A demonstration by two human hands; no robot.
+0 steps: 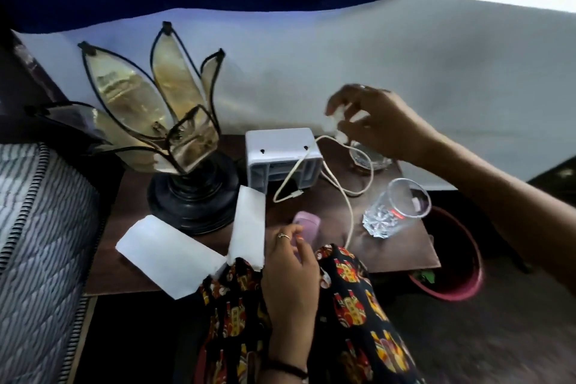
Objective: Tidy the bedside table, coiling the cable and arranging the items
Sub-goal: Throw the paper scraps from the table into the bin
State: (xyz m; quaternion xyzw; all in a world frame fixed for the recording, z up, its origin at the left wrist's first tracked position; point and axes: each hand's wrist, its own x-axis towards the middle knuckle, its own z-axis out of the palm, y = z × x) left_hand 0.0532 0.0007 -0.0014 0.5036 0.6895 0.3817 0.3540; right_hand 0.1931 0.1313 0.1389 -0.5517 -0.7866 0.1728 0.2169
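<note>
A white cable (349,196) loops across the dark wooden bedside table (405,246), its free plug end lying near a white box (282,153). My right hand (374,121) is raised above the table's back edge, shut on the cable's white bundled end. My left hand (290,262) rests at the table's front, its fingers on a small pink object (307,223). Two sheets of white paper (168,256) lie at the front left. A clear glass tumbler (394,210) lies tilted at the right.
A petal-shaped glass lamp (174,140) on a black base stands at the table's back left. A glass dish (364,159) sits behind the cable under my right hand. A striped mattress is at the left and a pink bin (452,287) stands on the floor right.
</note>
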